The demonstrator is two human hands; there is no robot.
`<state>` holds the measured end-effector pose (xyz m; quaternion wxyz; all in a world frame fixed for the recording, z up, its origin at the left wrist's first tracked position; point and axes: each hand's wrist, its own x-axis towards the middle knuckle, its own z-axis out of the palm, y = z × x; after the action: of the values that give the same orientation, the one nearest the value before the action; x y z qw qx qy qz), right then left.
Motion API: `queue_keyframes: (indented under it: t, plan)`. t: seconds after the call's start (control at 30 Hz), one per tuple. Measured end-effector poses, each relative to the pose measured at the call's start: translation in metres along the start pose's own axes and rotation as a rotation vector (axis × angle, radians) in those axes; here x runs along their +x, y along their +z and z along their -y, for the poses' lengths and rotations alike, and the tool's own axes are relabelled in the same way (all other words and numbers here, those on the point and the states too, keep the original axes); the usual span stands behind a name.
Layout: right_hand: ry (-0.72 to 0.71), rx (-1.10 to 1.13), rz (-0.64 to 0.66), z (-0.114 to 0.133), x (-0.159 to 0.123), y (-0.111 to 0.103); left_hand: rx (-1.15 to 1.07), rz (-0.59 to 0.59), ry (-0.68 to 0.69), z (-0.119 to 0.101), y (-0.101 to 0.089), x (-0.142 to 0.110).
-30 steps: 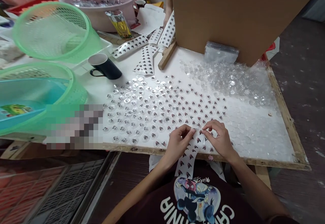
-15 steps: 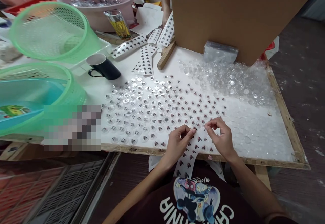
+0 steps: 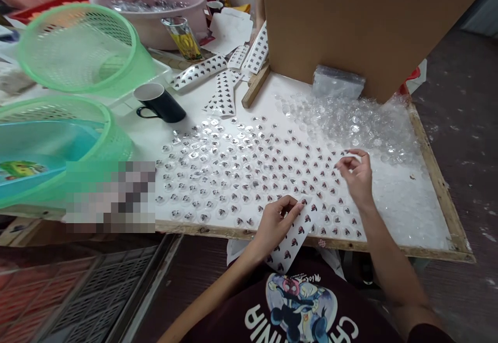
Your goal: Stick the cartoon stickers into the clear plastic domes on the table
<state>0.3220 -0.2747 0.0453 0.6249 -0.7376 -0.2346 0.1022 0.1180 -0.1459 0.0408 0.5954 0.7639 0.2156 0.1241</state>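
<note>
My left hand pinches the upper end of a white sticker sheet printed with small dark red-and-black figures. The sheet hangs down over the table's front edge against my shirt. Farther right, my right hand hovers over the right border of the stickered discs, fingers curled in toward the thumb. Anything between those fingertips is too small to make out. Many clear round discs, each bearing one small figure, lie spread across the white table. Plain clear discs cover the table right of my right hand.
A heap of clear discs lies before a cardboard box. Left stand a dark mug, green baskets and a pink basin. More sticker sheets and a wooden block lie behind. Another person's arm shows beyond.
My right hand has moved away from the sticker sheet, up and right over the discs. My left hand still holds the sheet, which now slants more to the right.
</note>
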Motion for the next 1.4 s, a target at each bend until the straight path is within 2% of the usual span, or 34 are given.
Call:
queue_keyframes:
  t: [0.07,0.2,0.37,0.5,0.67,0.73,0.83,0.93,1.03,1.2,1.4]
  plan:
    - [0.015,-0.103,-0.114,-0.022,0.031,-0.016,-0.004,-0.01,-0.007,-0.001,-0.001,-0.001]
    - [0.074,-0.239,-0.1,-0.06,0.067,-0.028,-0.003,-0.019,-0.007,-0.002,-0.003,-0.002]
    - [0.062,-0.372,-0.043,-0.077,0.073,-0.017,-0.001,-0.034,-0.011,-0.001,-0.005,-0.002]
    - [0.001,-0.592,0.02,-0.082,0.073,-0.01,-0.006,-0.025,-0.02,-0.001,-0.005,-0.001]
    - [-0.108,-0.84,-0.014,-0.083,0.067,-0.002,-0.013,-0.024,-0.032,0.0,-0.005,-0.001]
    - [-0.117,-0.845,-0.036,-0.083,0.065,-0.002,-0.014,-0.023,-0.032,0.001,-0.005,-0.001]
    - [-0.076,-0.73,-0.062,-0.081,0.066,-0.009,-0.019,-0.028,-0.032,0.002,-0.006,-0.001]
    - [-0.037,-0.567,-0.175,-0.078,0.074,-0.028,-0.022,-0.03,-0.027,0.003,-0.007,-0.001]
    - [-0.009,-0.498,-0.276,-0.077,0.085,-0.052,-0.028,-0.014,-0.026,0.003,-0.007,0.0]
    - [0.073,-0.487,-0.229,-0.084,0.094,-0.076,-0.025,0.002,-0.027,0.003,-0.004,0.001]
    - [0.107,-0.551,-0.195,-0.089,0.085,-0.068,-0.014,-0.003,-0.02,0.001,-0.005,0.001]
